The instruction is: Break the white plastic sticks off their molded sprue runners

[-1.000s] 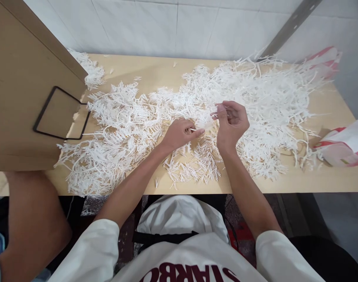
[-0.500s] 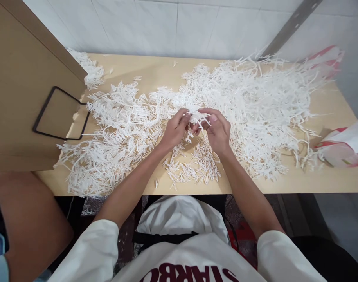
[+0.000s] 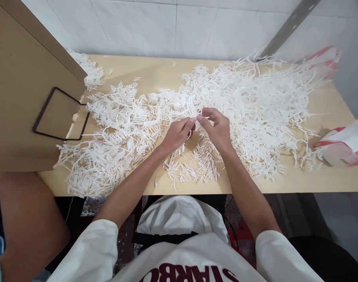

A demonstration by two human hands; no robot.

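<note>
Both hands are close together over the middle of the table, fingertips almost meeting. My left hand (image 3: 178,135) is closed in a pinch, thumb against forefinger, on a white branched plastic piece (image 3: 190,133) that is mostly hidden by the fingers. Just to its right, my right hand (image 3: 216,128) also pinches at this piece with thumb and bent fingers. A big heap of white branched plastic pieces (image 3: 263,105) spreads behind and to the right of my hands. Another heap (image 3: 114,121) lies to the left. Below my hands are short loose white sticks (image 3: 196,168).
At the left stands a cardboard sheet (image 3: 26,90) with a black wire frame (image 3: 58,113) by its torn edge. A red and white plastic bag (image 3: 346,145) lies on the table (image 3: 284,186) at the right. Another person's bare limb (image 3: 29,219) shows at lower left. A tiled wall (image 3: 155,27) rises behind.
My fingertips have come closer together, and my right thumb has swung in toward the left hand. The branched piece, which showed between the hands, is now mostly covered.
</note>
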